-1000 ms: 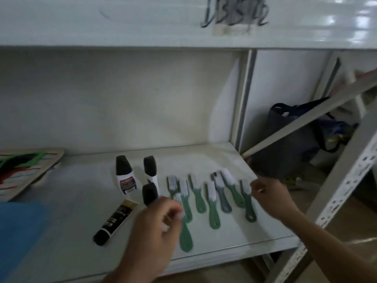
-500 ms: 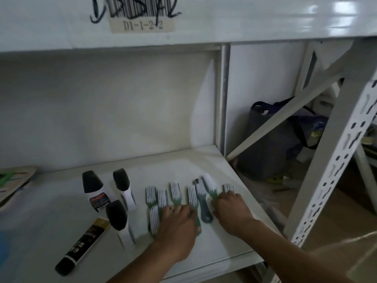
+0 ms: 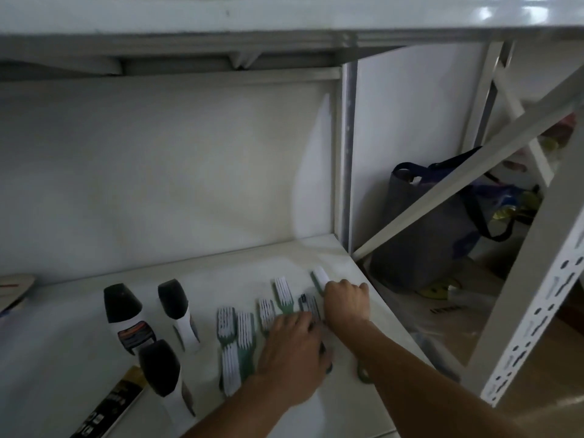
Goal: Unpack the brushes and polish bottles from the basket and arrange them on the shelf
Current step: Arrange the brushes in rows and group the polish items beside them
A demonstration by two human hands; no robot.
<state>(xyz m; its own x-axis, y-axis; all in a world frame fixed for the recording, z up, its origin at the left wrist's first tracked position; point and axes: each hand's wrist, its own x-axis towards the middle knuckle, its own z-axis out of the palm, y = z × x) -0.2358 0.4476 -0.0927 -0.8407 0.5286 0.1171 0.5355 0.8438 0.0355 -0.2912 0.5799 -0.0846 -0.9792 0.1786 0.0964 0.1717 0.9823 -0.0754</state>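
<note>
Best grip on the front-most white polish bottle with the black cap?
Pinch the white polish bottle across its narrow white body, just below the black cap, coming from above. It lies flat on the white shelf, and the cap tapers, so fingers would slip there.

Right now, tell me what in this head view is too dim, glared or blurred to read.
Head view: dim under the upper shelf; glare on the upper shelf at top right. Both hands, left hand and right hand, are slightly motion-smeared over the brushes. The polish bottles have unreadable labels. Wide-angle bending shows in the frame post.
</note>
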